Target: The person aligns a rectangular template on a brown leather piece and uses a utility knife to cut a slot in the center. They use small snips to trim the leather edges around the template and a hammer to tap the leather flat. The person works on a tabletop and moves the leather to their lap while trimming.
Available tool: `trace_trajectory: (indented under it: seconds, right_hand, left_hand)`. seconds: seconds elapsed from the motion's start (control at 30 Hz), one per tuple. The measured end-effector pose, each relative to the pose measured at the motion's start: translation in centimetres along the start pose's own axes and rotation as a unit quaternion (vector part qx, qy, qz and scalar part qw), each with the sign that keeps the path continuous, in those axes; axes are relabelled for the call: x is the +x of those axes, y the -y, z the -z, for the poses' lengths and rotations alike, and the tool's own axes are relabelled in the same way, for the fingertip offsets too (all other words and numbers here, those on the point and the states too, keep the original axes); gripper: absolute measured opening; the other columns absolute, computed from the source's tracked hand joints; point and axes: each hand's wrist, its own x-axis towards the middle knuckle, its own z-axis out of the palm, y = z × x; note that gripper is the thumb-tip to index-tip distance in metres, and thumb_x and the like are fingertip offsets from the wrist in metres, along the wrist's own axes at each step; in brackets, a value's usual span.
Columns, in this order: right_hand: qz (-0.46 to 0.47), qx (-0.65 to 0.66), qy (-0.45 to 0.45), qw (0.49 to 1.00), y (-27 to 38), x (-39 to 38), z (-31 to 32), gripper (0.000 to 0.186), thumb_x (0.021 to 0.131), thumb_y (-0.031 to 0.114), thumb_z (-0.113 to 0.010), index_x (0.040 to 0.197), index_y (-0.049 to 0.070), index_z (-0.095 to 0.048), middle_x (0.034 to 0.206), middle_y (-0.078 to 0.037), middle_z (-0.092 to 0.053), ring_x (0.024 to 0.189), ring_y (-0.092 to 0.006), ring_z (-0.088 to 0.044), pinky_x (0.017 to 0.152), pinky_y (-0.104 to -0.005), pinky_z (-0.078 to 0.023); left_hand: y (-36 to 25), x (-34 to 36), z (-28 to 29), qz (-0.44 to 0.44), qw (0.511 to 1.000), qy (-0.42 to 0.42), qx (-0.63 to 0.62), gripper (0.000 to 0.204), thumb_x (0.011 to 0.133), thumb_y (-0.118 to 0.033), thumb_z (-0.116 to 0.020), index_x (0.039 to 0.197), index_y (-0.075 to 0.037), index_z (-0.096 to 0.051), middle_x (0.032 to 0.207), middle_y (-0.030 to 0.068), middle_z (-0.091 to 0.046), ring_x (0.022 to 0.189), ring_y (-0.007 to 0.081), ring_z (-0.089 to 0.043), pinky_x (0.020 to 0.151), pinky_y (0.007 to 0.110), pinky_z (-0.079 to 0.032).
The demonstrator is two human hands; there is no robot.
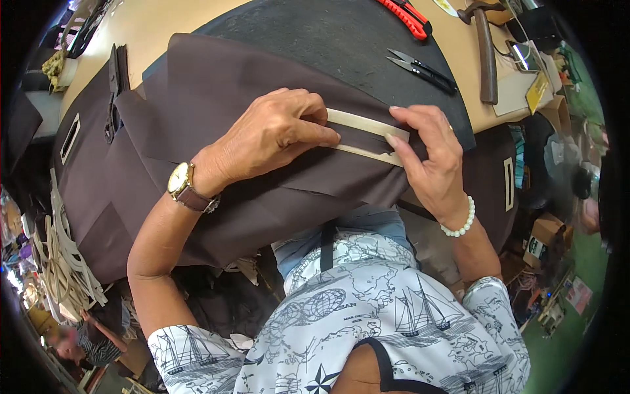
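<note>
A cream strip frame (pixel 361 123), long and narrow with a slot, lies against dark brown sheet material (pixel 223 85) in front of me. My left hand (pixel 279 128) is closed, thumb and fingers pinching at the frame's left end, which they hide. At its right end, my right hand (pixel 430 148) has the thumb pressed on the cream edge and the fingers curled over the far side. The brown sheet drapes off the table's near edge, with folds under both hands. Whether the frame is fixed to the sheet, I cannot tell.
Beyond the sheet is a black work mat (pixel 295 39) on a tan table (pixel 157 46). Black snips (pixel 423 71), a red utility knife (pixel 410 16) and a hammer (pixel 485 59) lie far right. Scissors (pixel 115 98) rest at left. Cream strips (pixel 56 249) hang lower left. Another person (pixel 98 345) is behind.
</note>
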Motion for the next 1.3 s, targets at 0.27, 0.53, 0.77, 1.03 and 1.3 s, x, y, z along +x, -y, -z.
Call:
trace_trajectory:
  seconds: [0.27, 0.53, 0.77, 1.03, 1.3]
  right_hand:
    - [0.026, -0.303, 0.043, 0.952, 1.4, 0.3, -2.2, 0.054, 0.081, 0.028, -0.065, 0.13, 0.017, -0.048, 0.135, -0.012, -0.04, 0.127, -0.0382, -0.033, 0.1, -0.0594, -0.028]
    - [-0.061, -0.381, 0.079, 0.919, 0.9, -1.9, -0.7, 0.061, 0.087, 0.047, -0.051, 0.141, 0.023, -0.035, 0.144, -0.015, -0.03, 0.133, -0.043, -0.024, 0.1, -0.0678, -0.018]
    - [-0.045, -0.4, 0.081, 0.912, 1.9, -0.2, -1.9, 0.064, 0.087, 0.049, -0.05, 0.142, 0.021, -0.033, 0.144, -0.017, -0.029, 0.133, -0.0446, -0.023, 0.1, -0.0687, -0.017]
    - [-0.074, -0.409, 0.065, 0.907, 0.7, -1.6, -0.2, 0.073, 0.083, 0.056, -0.053, 0.143, 0.02, -0.032, 0.145, -0.019, -0.027, 0.134, -0.0444, -0.021, 0.1, -0.0686, -0.016]
    - [0.032, -0.387, 0.06, 0.92, 3.0, 2.0, -4.7, 0.069, 0.082, 0.053, -0.055, 0.141, 0.022, -0.035, 0.143, -0.017, -0.031, 0.132, -0.0448, -0.024, 0.096, -0.0711, -0.019]
  left_hand:
    - [0.1, 0.0, 0.0, -0.007, 1.0, 0.0, -0.011, 0.017, 0.072, -0.005, -0.069, 0.087, -0.011, -0.071, 0.079, 0.0046, -0.056, 0.073, 0.0216, -0.055, 0.064, 0.033, -0.045]
    - [0.6, -1.1, 2.5, 0.024, 0.999, 0.028, 0.016, 0.013, 0.074, -0.013, -0.069, 0.08, -0.005, -0.06, 0.074, 0.0059, -0.053, 0.072, 0.0251, -0.053, 0.067, 0.037, -0.042]
    - [1.0, -1.6, 2.5, 0.015, 1.0, -0.001, -0.006, 0.013, 0.074, -0.012, -0.069, 0.078, -0.004, -0.059, 0.072, 0.0074, -0.052, 0.071, 0.0261, -0.052, 0.066, 0.037, -0.042]
    - [1.4, -2.1, 2.2, 0.028, 0.999, -0.005, -0.02, 0.013, 0.074, -0.01, -0.069, 0.077, -0.004, -0.058, 0.073, 0.0074, -0.051, 0.071, 0.0261, -0.052, 0.064, 0.037, -0.042]
    - [1.3, -1.9, 2.7, 0.036, 0.999, 0.011, -0.03, 0.013, 0.075, -0.011, -0.069, 0.078, -0.003, -0.058, 0.074, 0.0079, -0.051, 0.073, 0.0257, -0.051, 0.063, 0.037, -0.042]
